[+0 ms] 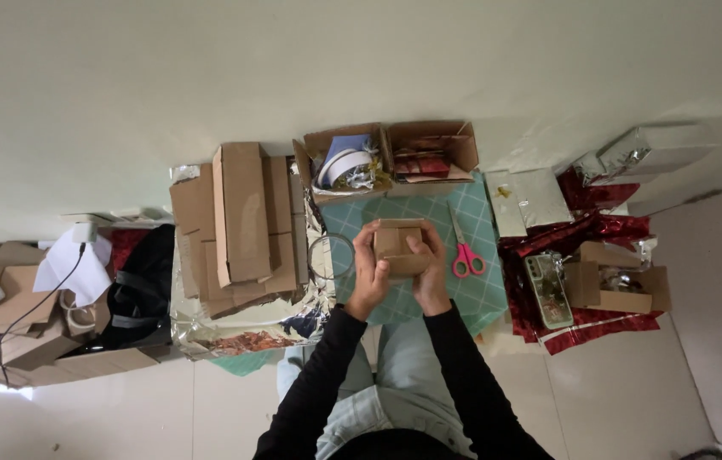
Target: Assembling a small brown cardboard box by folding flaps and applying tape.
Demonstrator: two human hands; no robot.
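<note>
Head view: we hold a small brown cardboard box (401,247) in both hands above the green grid mat (480,290).

Head view detail: our left hand (369,271) is curled around the box's left side, our right hand (431,274) is closed on its right side and lower edge; fingers wrap the walls, thumbs on the near face. The box sits over the mat, clear of it as far as we can tell. Pink-handled scissors (464,251) lie just right of the right hand, a clear tape ring (331,255) just left of the left hand, flat cardboard stack (241,217) further left, two open cartons (391,158) behind. Risk, our call: thin board may crease or a flap may pop if we squeeze unevenly; a slip would likely drop it near the scissors.
</note>
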